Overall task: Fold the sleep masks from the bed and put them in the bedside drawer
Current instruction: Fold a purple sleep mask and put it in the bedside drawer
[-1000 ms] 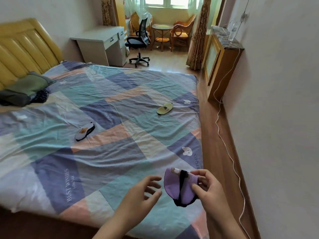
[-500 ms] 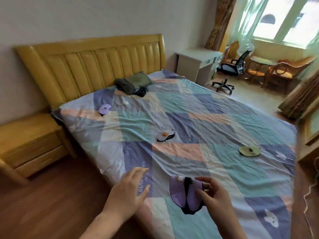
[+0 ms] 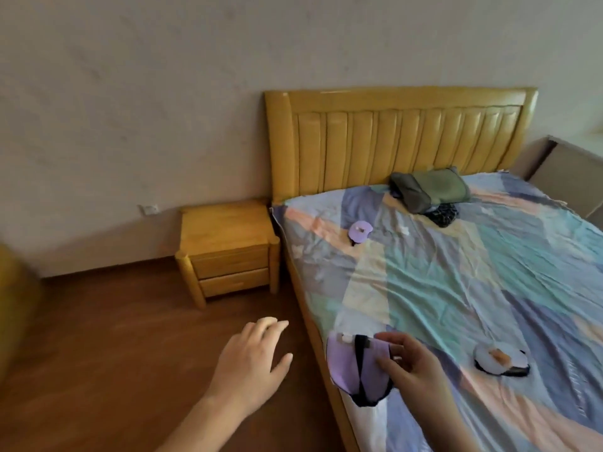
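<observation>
My right hand (image 3: pixel 412 370) pinches a folded purple sleep mask (image 3: pixel 349 367) with a black strap, held over the bed's near left edge. Over the wooden floor, my left hand (image 3: pixel 253 360) hovers with its fingers spread and nothing in it. A white sleep mask with an orange spot (image 3: pixel 499 358) lies on the patchwork bedspread (image 3: pixel 456 272) to the right of my right hand. Another purple sleep mask (image 3: pixel 359 230) rests near the headboard. The yellow wooden bedside table (image 3: pixel 225 230) stands left of the bed, and both of its drawers (image 3: pixel 233 267) are closed.
Folded dark green and grey clothes (image 3: pixel 427 189) sit by the padded yellow headboard (image 3: pixel 401 141). A wall socket (image 3: pixel 149 209) is left of the bedside table. Brown wooden floor (image 3: pixel 114 337) stretches between me and the table. A blurred yellow object (image 3: pixel 13 305) is at the far left edge.
My view has swung left, bringing the bedside table to the centre. The right hand keeps hold of the purple mask. The left hand has drifted left over the floor.
</observation>
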